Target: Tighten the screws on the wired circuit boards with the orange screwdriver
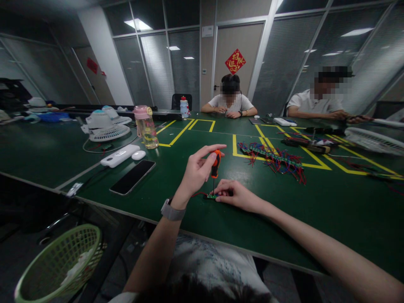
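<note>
My left hand (198, 169) grips an orange and black screwdriver (215, 166) by its handle. The screwdriver stands upright, its thin shaft pointing down onto a small green circuit board (211, 196) on the table. At the board's right side my right hand (235, 194) is closed, its thumb and fingers pinching the edge. A red wire (198, 193) runs from the board's left end toward my left wrist. Whether the screwdriver's tip sits in a screw is too small to tell.
The green table (176, 176) bears a phone (132, 176), a white power strip (120, 155), a pink-lidded bottle (146, 128) and small fans (105, 126) at left. Wired circuit boards (271, 156) lie at right. Two people sit opposite. A green basket (59, 261) stands below, left.
</note>
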The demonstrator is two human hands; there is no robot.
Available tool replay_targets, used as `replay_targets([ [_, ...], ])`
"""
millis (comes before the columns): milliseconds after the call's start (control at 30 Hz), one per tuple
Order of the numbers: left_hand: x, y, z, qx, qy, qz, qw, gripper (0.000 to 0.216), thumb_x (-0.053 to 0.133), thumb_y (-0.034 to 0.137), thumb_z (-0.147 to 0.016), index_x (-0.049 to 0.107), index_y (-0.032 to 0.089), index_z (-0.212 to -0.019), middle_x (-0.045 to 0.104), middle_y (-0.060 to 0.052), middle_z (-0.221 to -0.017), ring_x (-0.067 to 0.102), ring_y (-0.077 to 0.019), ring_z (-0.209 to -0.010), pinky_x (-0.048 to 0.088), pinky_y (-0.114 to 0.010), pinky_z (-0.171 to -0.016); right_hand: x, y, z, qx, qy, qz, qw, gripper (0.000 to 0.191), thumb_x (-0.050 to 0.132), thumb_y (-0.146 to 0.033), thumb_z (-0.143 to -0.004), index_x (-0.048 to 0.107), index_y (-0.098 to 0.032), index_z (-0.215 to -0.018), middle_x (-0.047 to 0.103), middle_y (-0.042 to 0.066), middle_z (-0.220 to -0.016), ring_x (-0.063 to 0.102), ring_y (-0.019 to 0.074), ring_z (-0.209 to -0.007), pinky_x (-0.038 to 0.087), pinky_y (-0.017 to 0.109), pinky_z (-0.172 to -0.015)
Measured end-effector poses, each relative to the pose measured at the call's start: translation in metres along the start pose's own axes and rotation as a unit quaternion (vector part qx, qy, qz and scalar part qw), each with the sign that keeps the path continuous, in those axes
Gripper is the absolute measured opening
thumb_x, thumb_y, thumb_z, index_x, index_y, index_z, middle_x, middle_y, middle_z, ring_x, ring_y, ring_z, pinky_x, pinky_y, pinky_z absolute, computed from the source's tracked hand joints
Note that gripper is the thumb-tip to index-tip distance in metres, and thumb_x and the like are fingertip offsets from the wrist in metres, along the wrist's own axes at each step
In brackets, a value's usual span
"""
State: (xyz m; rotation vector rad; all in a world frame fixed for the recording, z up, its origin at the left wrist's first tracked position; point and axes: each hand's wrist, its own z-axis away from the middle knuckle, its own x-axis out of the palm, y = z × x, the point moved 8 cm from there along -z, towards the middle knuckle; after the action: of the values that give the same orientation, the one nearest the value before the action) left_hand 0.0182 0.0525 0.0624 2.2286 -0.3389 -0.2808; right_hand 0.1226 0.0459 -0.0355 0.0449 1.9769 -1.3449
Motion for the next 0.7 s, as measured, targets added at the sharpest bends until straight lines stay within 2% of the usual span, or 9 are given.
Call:
replay_targets([
  [67, -0.004, 0.004, -0.001, 0.020, 0.028, -0.019, 0.999, 0.022, 0.062, 0.031, -0.084, 0.068, 0.020, -0.102, 0.058, -0.002, -0.088, 0.045, -0.0019, -0.051, 0.038, -0.014, -0.042, 0.000, 0.000, 0.000, 0.001, 0.004, -0.005, 1.000, 0.021, 0.068, -0.031, -0.080, 0.074, -0.017, -0.093, 0.056, 0.002, -0.079, 0.051, 0.0124, -0.067, 0.044, 0.026, -0.062],
  [133, -0.006, 0.009, -0.001, 0.044, 0.041, -0.030, 0.998, 0.019, 0.069, 0.031, -0.078, 0.071, 0.019, -0.093, 0.053, -0.001, -0.086, 0.049, -0.0041, -0.059, 0.043, -0.014, -0.048, 0.000, 0.000, 0.000, 0.001, 0.006, -0.007, 1.000, 0.021, 0.069, -0.032, -0.079, 0.074, -0.017, -0.093, 0.055, 0.002, -0.079, 0.051, 0.0124, -0.067, 0.044, 0.026, -0.062],
  [200, -0.004, 0.009, -0.001, 0.048, 0.028, -0.022, 0.998, 0.021, 0.062, 0.033, -0.083, 0.071, 0.020, -0.098, 0.054, -0.003, -0.095, 0.047, -0.0025, -0.056, 0.040, -0.014, -0.044, 0.000, 0.001, 0.000, 0.000, 0.005, -0.005, 1.000, 0.021, 0.068, -0.032, -0.080, 0.074, -0.017, -0.094, 0.056, 0.002, -0.079, 0.051, 0.0126, -0.067, 0.044, 0.026, -0.062],
  [300, -0.001, 0.003, 0.000, 0.020, 0.003, -0.008, 1.000, 0.030, 0.045, 0.033, -0.093, 0.066, 0.023, -0.112, 0.053, -0.008, -0.121, 0.040, 0.0027, -0.043, 0.030, -0.015, -0.034, 0.001, 0.002, 0.000, -0.001, 0.001, 0.002, 1.000, 0.021, 0.067, -0.030, -0.081, 0.074, -0.017, -0.095, 0.057, 0.003, -0.081, 0.052, 0.0132, -0.069, 0.044, 0.027, -0.064],
  [333, -0.001, 0.000, 0.000, 0.008, -0.002, -0.003, 1.000, 0.032, 0.042, 0.032, -0.094, 0.064, 0.023, -0.115, 0.054, -0.009, -0.124, 0.038, 0.0034, -0.040, 0.028, -0.016, -0.033, 0.001, 0.002, 0.000, -0.001, -0.001, 0.004, 1.000, 0.021, 0.066, -0.029, -0.081, 0.074, -0.017, -0.096, 0.058, 0.003, -0.082, 0.052, 0.0134, -0.070, 0.044, 0.027, -0.065],
  [433, 0.000, -0.002, 0.000, -0.010, -0.007, 0.012, 1.000, 0.030, 0.046, 0.031, -0.093, 0.062, 0.023, -0.117, 0.062, -0.008, -0.109, 0.035, 0.0024, -0.037, 0.026, -0.017, -0.033, 0.000, 0.001, 0.000, 0.000, -0.003, 0.005, 1.000, 0.021, 0.066, -0.028, -0.081, 0.074, -0.016, -0.096, 0.058, 0.004, -0.082, 0.052, 0.0135, -0.070, 0.044, 0.027, -0.065],
  [533, -0.003, 0.005, 0.000, 0.022, 0.020, -0.011, 0.999, 0.022, 0.059, 0.031, -0.086, 0.068, 0.021, -0.103, 0.059, -0.004, -0.095, 0.044, -0.0013, -0.049, 0.035, -0.015, -0.040, 0.000, 0.000, 0.001, 0.000, -0.003, 0.001, 1.000, 0.020, 0.066, -0.028, -0.080, 0.074, -0.016, -0.095, 0.058, 0.003, -0.083, 0.052, 0.0132, -0.069, 0.044, 0.027, -0.065],
  [600, -0.006, 0.011, 0.001, 0.049, 0.039, -0.041, 0.997, 0.019, 0.067, 0.030, -0.080, 0.070, 0.020, -0.095, 0.054, -0.003, -0.096, 0.049, -0.0037, -0.059, 0.041, -0.015, -0.048, 0.000, 0.000, 0.001, 0.001, -0.001, 0.000, 1.000, 0.021, 0.067, -0.029, -0.080, 0.074, -0.017, -0.096, 0.057, 0.003, -0.082, 0.051, 0.0131, -0.069, 0.044, 0.027, -0.064],
  [700, -0.005, 0.010, 0.001, 0.044, 0.025, -0.050, 0.997, 0.023, 0.056, 0.033, -0.088, 0.070, 0.022, -0.102, 0.051, -0.006, -0.112, 0.047, -0.0023, -0.058, 0.040, -0.015, -0.045, 0.000, 0.001, 0.000, 0.001, 0.000, -0.001, 1.000, 0.022, 0.067, -0.029, -0.080, 0.074, -0.016, -0.096, 0.056, 0.003, -0.081, 0.051, 0.0133, -0.068, 0.044, 0.027, -0.064],
])
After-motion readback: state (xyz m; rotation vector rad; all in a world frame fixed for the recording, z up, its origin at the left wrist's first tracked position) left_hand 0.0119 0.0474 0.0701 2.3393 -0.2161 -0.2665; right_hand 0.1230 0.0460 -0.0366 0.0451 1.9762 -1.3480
